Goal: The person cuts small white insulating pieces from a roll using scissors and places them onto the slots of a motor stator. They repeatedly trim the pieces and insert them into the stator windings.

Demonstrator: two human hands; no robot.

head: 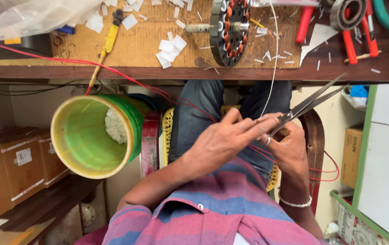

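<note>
The person sits under the edge of a wooden tabletop [158, 72], and both hands are over the lap: the right hand [290, 152] holds a pair of scissors [310, 105] with the blades slightly apart and pointing up to the right, while the left hand [224, 140] pinches a thin white cord [274, 59] just beside the blades. On the tabletop lie a round motor stator [228, 29] with copper windings, many small white paper pieces [169, 50] and red-handled pliers [351, 43]. A green and yellow bucket [90, 136] is at the left, with red wires [113, 70] passing over it.
</note>
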